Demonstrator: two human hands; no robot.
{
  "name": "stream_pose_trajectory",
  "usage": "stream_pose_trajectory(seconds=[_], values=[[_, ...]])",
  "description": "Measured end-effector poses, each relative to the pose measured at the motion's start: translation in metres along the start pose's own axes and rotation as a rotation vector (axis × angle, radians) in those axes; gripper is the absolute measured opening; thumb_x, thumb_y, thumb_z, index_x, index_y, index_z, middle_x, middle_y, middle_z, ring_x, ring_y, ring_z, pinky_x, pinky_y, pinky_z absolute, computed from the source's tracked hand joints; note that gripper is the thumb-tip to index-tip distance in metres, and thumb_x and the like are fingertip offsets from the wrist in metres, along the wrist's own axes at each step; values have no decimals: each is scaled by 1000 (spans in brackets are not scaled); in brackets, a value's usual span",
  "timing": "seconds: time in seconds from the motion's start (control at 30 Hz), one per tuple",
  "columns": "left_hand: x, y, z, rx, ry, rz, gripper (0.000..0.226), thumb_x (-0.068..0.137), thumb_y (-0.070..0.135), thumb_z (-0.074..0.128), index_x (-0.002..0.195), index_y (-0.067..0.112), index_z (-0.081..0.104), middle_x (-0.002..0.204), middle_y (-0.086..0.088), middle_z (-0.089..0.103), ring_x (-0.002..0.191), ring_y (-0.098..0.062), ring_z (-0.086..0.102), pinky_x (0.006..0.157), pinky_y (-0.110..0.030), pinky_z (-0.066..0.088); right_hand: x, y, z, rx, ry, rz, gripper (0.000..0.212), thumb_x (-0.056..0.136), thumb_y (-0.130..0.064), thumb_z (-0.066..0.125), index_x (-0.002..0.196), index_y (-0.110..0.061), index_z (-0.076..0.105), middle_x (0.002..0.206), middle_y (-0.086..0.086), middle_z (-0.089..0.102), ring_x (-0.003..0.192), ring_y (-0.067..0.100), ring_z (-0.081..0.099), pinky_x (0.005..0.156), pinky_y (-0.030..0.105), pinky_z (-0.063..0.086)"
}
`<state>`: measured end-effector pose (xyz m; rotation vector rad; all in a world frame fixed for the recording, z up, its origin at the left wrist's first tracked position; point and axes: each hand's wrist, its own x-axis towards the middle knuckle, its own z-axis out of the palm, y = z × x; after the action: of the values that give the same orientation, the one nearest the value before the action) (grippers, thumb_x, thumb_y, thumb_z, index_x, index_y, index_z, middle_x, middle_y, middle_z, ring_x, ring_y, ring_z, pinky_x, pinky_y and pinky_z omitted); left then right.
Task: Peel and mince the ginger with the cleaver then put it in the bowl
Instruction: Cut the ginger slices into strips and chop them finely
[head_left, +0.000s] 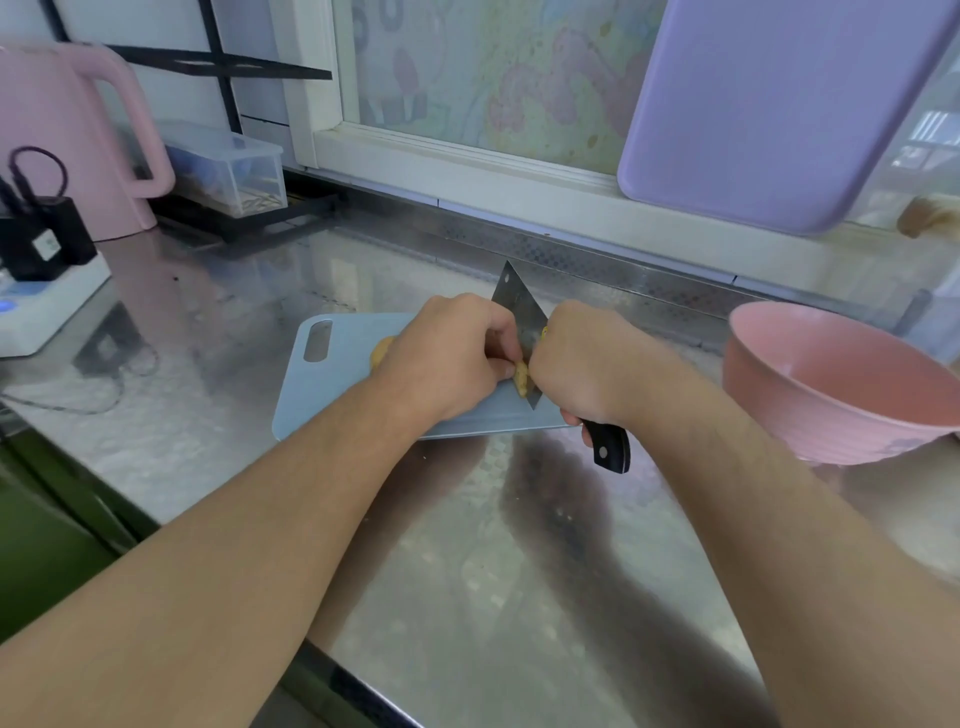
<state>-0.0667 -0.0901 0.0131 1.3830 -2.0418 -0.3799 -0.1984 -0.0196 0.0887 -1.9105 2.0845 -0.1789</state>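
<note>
My left hand (447, 353) holds a yellowish piece of ginger (521, 375) over the pale blue cutting board (332, 379); most of the ginger is hidden by my fingers. My right hand (587, 364) grips the cleaver (519, 306) by its black handle (608, 447), blade upright and set against the ginger. Another bit of ginger (381, 349) shows just left of my left hand. The pink bowl (810, 395) stands to the right of the board with nothing visible inside.
On the steel counter a pink kettle (67, 140) stands at the back left, beside a clear plastic box (228, 166) and a power strip (47, 306) with black plugs. A purple board (769, 104) leans against the window.
</note>
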Motion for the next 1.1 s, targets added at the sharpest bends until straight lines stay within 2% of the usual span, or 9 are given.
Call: stream_pose_trajectory(seconds=[0.1,0.2,0.3,0.37,0.5,0.7,0.9,1.1], values=[[0,0,1,11,1,10,29,87,15,80,71,36,70,79,17,72,83,-4,67,83,-36,60,11,6,7,58,15,-69,29,90,4,55,65,-8,49,65,9,59,44,20,56,54,30,47],[1,-3,2,19,9,8,30,86,17,80,68,38,68,78,19,71,83,-5,67,81,-37,60,15,7,8,164,52,-78,33,98,-5,52,66,-13,46,65,4,54,57,23,58,60,30,51],[3,-7,4,10,6,3,27,85,22,83,69,40,69,79,21,72,85,-4,68,82,-38,61,14,12,4,202,-75,-12,26,92,1,50,68,-6,54,53,11,62,39,20,52,48,27,43],[3,-8,5,-19,2,11,22,84,21,84,75,37,73,81,21,74,84,-2,69,83,-36,61,12,17,-4,179,-60,-58,20,91,-2,45,76,-1,58,45,11,62,30,22,53,44,24,41],[3,-8,4,-56,-8,21,18,85,17,84,78,32,77,79,19,76,81,2,70,85,-33,61,12,25,-18,198,-68,-54,23,98,0,43,87,9,62,43,9,58,34,26,56,39,22,42],[2,-8,3,-71,13,12,17,86,18,83,79,33,79,75,22,75,77,8,68,83,-29,60,15,34,-30,271,-39,-29,20,98,-9,59,81,2,60,43,9,55,31,25,52,37,20,38],[3,-7,3,-67,16,0,15,86,20,84,79,31,76,77,18,75,78,6,68,81,-24,59,18,38,-26,295,-10,-8,15,94,-3,55,81,3,59,41,9,55,28,24,49,35,18,36],[1,-8,1,2,8,-33,15,85,22,77,76,33,74,81,18,73,81,1,67,80,-31,61,21,36,-13,228,-6,-22,21,88,0,45,79,5,64,42,8,59,31,25,55,45,24,44]])
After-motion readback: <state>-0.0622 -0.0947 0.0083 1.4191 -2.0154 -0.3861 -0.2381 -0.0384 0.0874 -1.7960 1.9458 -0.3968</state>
